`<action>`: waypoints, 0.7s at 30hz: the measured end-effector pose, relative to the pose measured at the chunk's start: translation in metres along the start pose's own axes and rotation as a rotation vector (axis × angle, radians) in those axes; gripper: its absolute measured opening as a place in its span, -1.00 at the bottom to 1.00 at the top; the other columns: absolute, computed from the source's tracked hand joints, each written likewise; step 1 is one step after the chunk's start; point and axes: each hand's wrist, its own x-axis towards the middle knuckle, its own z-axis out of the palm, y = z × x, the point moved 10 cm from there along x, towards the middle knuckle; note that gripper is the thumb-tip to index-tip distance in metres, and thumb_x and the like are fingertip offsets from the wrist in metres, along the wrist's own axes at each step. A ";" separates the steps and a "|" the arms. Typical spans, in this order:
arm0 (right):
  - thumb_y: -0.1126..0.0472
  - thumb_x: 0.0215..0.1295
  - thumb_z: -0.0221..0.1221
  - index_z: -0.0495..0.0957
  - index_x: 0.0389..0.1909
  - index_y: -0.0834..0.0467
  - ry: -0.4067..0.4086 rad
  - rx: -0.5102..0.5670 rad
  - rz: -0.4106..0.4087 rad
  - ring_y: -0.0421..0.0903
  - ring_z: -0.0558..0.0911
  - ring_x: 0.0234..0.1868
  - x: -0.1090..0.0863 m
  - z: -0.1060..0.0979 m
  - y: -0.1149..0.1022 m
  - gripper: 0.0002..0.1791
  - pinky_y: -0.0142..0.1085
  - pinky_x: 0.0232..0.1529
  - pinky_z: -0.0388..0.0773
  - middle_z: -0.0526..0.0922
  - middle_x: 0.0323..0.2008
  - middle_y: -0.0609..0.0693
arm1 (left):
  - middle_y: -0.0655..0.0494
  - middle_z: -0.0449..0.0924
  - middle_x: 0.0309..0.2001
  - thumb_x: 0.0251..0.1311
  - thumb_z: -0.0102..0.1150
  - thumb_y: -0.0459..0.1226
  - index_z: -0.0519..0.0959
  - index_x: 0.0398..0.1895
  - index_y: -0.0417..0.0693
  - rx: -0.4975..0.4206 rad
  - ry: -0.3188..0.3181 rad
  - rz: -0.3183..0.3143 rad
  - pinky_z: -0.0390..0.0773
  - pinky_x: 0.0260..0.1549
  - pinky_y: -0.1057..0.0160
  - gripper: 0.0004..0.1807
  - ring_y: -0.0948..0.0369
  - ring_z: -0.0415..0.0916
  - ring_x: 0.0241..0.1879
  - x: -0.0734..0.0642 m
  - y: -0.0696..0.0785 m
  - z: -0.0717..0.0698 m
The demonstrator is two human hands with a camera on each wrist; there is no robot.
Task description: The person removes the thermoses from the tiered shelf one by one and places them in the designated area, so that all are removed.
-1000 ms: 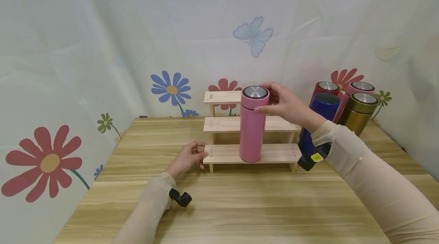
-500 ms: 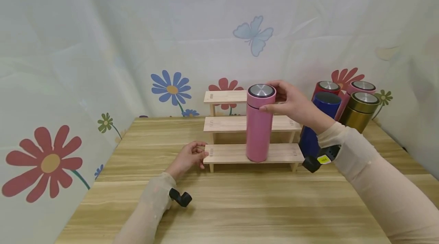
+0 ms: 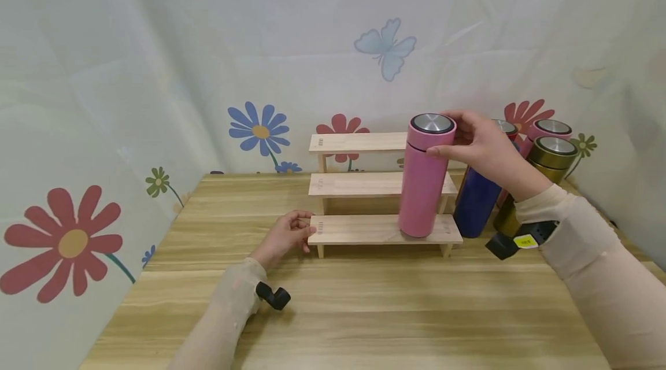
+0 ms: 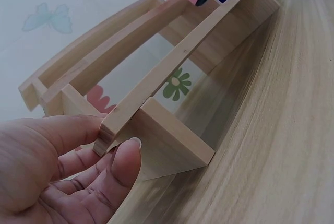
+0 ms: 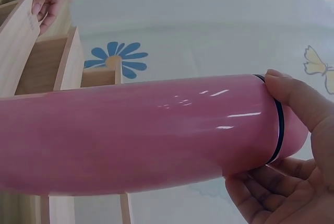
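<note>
A pink thermos bottle (image 3: 424, 185) with a steel-topped lid leans slightly, its base close over the right part of the lowest step of a three-tier wooden stand (image 3: 359, 229). My right hand (image 3: 486, 147) grips it around the neck just under the lid, thumb in front and fingers behind. In the right wrist view the pink bottle (image 5: 146, 135) spans the frame, with the thumb and curled fingers at its collar. My left hand (image 3: 286, 237) pinches the left end of the lowest step; in the left wrist view thumb and fingers close on that wooden board (image 4: 156, 78).
Right of the stand stand a blue bottle (image 3: 476, 199), a gold bottle (image 3: 552, 156), another pink bottle (image 3: 548, 127) and a red one (image 3: 506, 126), partly hidden by my right hand. A flowered cloth (image 3: 281, 40) hangs behind the wood-grain table (image 3: 333, 312).
My right hand has carried the pink thermos bottle rightward along the lowest step, and the bottle now tilts a little. The left hand has stayed on the stand's left end.
</note>
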 end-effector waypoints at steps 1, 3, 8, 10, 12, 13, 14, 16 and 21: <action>0.09 0.22 0.30 0.28 0.32 0.20 0.004 -0.007 0.008 -0.48 0.54 -0.15 -0.001 -0.002 0.002 -0.31 -0.68 -0.17 0.50 0.52 0.13 0.19 | 0.04 0.44 -0.33 0.31 0.10 -0.39 0.29 0.26 -0.36 0.003 0.002 0.001 0.62 -0.55 0.31 -0.52 0.24 0.46 -0.59 0.000 0.000 0.000; 0.08 0.22 0.30 0.28 0.32 0.18 0.016 -0.021 0.023 -0.53 0.52 -0.17 -0.004 -0.008 0.004 -0.31 -0.70 -0.17 0.48 0.52 0.13 0.18 | 0.04 0.44 -0.33 0.31 0.10 -0.39 0.29 0.26 -0.37 0.002 0.003 0.002 0.62 -0.56 0.32 -0.52 0.24 0.46 -0.59 0.000 0.001 -0.001; 0.09 0.22 0.30 0.29 0.32 0.19 0.050 -0.054 0.033 -0.56 0.51 -0.20 -0.010 -0.021 0.008 -0.31 -0.73 -0.20 0.47 0.52 0.12 0.19 | 0.04 0.45 -0.32 0.31 0.10 -0.39 0.29 0.26 -0.37 0.001 0.001 0.004 0.62 -0.55 0.32 -0.51 0.25 0.46 -0.59 0.000 0.002 -0.001; 0.09 0.21 0.31 0.29 0.32 0.18 0.059 -0.057 0.044 -0.57 0.51 -0.21 -0.011 -0.026 0.011 -0.30 -0.73 -0.22 0.47 0.51 0.11 0.17 | 0.05 0.45 -0.33 0.31 0.10 -0.39 0.29 0.26 -0.37 0.003 0.000 0.004 0.62 -0.55 0.32 -0.51 0.25 0.46 -0.60 0.000 0.002 -0.001; 0.10 0.21 0.31 0.28 0.32 0.18 0.062 -0.052 0.055 -0.57 0.52 -0.20 -0.012 -0.030 0.015 -0.30 -0.72 -0.22 0.48 0.51 0.09 0.13 | 0.05 0.45 -0.33 0.31 0.10 -0.39 0.29 0.26 -0.37 0.006 0.000 0.004 0.63 -0.54 0.31 -0.52 0.25 0.46 -0.60 0.000 0.002 -0.001; 0.10 0.20 0.31 0.28 0.33 0.17 0.061 -0.051 0.061 -0.56 0.52 -0.20 -0.013 -0.032 0.017 -0.29 -0.72 -0.22 0.49 0.52 0.09 0.09 | 0.05 0.45 -0.33 0.31 0.10 -0.39 0.29 0.26 -0.37 0.007 0.000 0.004 0.63 -0.54 0.30 -0.52 0.25 0.46 -0.60 0.000 0.002 -0.002; 0.09 0.20 0.32 0.27 0.33 0.17 0.062 -0.053 0.066 -0.56 0.52 -0.20 -0.014 -0.034 0.019 -0.28 -0.72 -0.22 0.49 0.52 0.07 0.05 | 0.05 0.45 -0.33 0.31 0.10 -0.39 0.29 0.26 -0.37 0.008 0.000 0.005 0.63 -0.54 0.30 -0.51 0.25 0.46 -0.60 0.000 0.002 -0.002; 0.11 0.20 0.31 0.27 0.34 0.17 0.067 -0.062 0.075 -0.57 0.52 -0.20 -0.017 -0.038 0.022 -0.28 -0.72 -0.22 0.49 0.53 0.03 -0.06 | 0.04 0.45 -0.33 0.31 0.11 -0.38 0.29 0.26 -0.37 0.009 -0.003 0.004 0.63 -0.54 0.30 -0.51 0.25 0.47 -0.60 0.001 0.001 -0.002; 0.11 0.21 0.31 0.25 0.35 0.19 0.086 -0.090 0.095 -0.60 0.51 -0.23 -0.025 -0.047 0.032 -0.27 -0.73 -0.26 0.48 0.52 -0.05 -0.19 | 0.04 0.45 -0.33 0.30 0.11 -0.39 0.30 0.25 -0.35 0.006 0.002 -0.005 0.63 -0.54 0.31 -0.52 0.24 0.47 -0.60 0.001 -0.001 0.000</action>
